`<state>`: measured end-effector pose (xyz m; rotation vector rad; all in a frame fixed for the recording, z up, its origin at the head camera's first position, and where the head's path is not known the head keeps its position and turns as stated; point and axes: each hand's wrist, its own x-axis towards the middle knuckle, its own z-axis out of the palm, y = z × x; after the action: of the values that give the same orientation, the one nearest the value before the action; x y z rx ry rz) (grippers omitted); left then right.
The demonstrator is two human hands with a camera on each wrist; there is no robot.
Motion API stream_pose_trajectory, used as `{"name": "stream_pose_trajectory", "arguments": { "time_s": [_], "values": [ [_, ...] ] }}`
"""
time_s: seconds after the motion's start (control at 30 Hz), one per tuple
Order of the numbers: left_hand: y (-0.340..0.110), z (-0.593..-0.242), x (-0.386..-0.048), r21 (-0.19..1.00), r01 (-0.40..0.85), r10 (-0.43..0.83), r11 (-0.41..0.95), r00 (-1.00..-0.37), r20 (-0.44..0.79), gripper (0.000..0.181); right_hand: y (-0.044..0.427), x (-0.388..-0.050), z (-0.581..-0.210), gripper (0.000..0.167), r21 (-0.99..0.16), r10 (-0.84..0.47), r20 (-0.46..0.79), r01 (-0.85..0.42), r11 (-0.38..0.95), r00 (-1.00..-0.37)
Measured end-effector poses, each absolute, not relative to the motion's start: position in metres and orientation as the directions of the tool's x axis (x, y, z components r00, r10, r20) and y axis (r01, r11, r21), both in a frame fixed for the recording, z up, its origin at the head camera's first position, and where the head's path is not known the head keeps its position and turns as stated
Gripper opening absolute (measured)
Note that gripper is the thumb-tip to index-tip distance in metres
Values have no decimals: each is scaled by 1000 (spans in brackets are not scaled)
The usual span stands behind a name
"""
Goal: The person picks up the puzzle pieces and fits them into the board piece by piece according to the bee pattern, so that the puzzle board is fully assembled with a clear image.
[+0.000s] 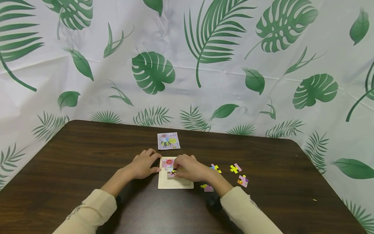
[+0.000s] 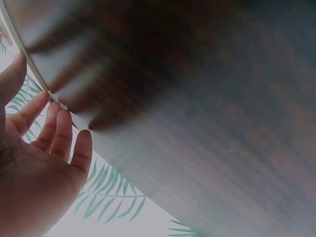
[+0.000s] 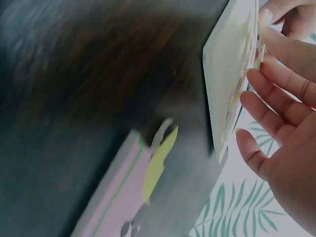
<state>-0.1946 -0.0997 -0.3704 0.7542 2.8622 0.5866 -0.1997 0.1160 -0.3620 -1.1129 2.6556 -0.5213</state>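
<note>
A pale wooden puzzle tray (image 1: pixel 176 186) lies on the dark table. My left hand (image 1: pixel 144 165) is at its left side, with fingertips and thumb against the edge. In the left wrist view, the fingers of that hand (image 2: pixel 54 138) are only slightly bent along the rim. My right hand (image 1: pixel 191 169) is over the tray and pinches a puzzle piece (image 1: pixel 171 174) between thumb and fingers, partly hidden by the hand. Puzzle pieces with a red round shape (image 1: pixel 169 162) sit in the tray's upper left. In the right wrist view, the tray (image 3: pixel 224 74) appears nearly edge-on.
Several loose puzzle pieces lie right of the tray, among them a yellow and pink one (image 1: pixel 235 168), a pink one (image 1: pixel 243 181) and one by the right forearm (image 1: pixel 207 188). A bee picture card (image 1: pixel 168 141) lies behind the tray. A leaf-print cloth (image 1: pixel 187 97) hangs behind the table.
</note>
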Motion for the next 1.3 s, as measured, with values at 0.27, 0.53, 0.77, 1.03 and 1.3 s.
{"name": "stream_pose_trajectory", "arguments": {
  "time_s": [0.27, 0.53, 0.77, 1.03, 1.3],
  "values": [
    [-101, -373, -196, 393, 461, 504, 795, -864, -7, 41, 111, -198, -362, 17, -376, -711, -71, -641, 669, -700],
    [-101, -374, -196, 394, 463, 507, 794, -862, -10, 41, 110, -199, -364, 17, -370, -709, -64, -643, 671, -703],
    [-101, -373, -195, 390, 459, 505, 798, -863, -16, 41, 109, -199, -365, 17, -367, -703, -49, -642, 673, -709],
    [-101, -374, -196, 386, 457, 502, 801, -865, -18, 42, 107, -199, -365, 18, -383, -691, -37, -629, 677, -722],
    [-101, -377, -195, 384, 470, 511, 795, -860, -3, 42, 103, -198, -368, 21, -377, -670, -1, -621, 688, -742]
  ]
}}
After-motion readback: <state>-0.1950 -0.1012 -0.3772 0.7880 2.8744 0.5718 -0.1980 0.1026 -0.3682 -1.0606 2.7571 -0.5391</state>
